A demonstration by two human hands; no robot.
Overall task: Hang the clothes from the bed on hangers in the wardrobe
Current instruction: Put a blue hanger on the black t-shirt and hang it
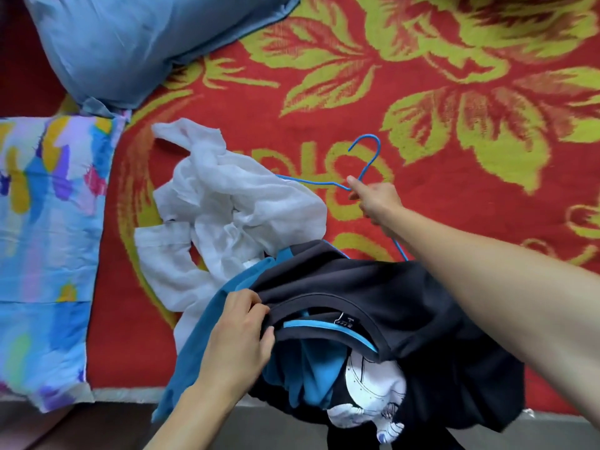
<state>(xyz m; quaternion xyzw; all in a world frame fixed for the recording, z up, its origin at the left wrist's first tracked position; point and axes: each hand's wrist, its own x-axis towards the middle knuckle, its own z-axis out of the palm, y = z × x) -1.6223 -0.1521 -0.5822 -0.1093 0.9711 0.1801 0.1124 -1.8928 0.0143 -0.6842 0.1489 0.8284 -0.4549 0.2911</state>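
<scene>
On a red floral bed (454, 92), with pillows (48, 222) crowding its left and open cover to the right, the left hand (237, 339) grips a dark T-shirt (357, 280) by the collar at the near edge, while the right hand (376, 198) pinches the neck of a blue wire hanger (369, 164), hook pointing away, length slanting far-left to near-right.

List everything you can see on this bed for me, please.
Thin blue wire hanger: one, blue, centre, partly under clothes.
Sheer white garment: one, white, crumpled, centre.
Dark grey T-shirt with blue-trimmed neck: one, dark grey, near bed edge.
Blue cloth: one, blue, under the T-shirt.
Red bedspread with yellow flowers: one, red and yellow, over the bed.
Plain light-blue pillow: one, light blue, top left.
Multicoloured patterned pillow: one, multicoloured, left.
Left hand: one, grips T-shirt collar.
Right hand: one, pinches hanger below hook.
</scene>
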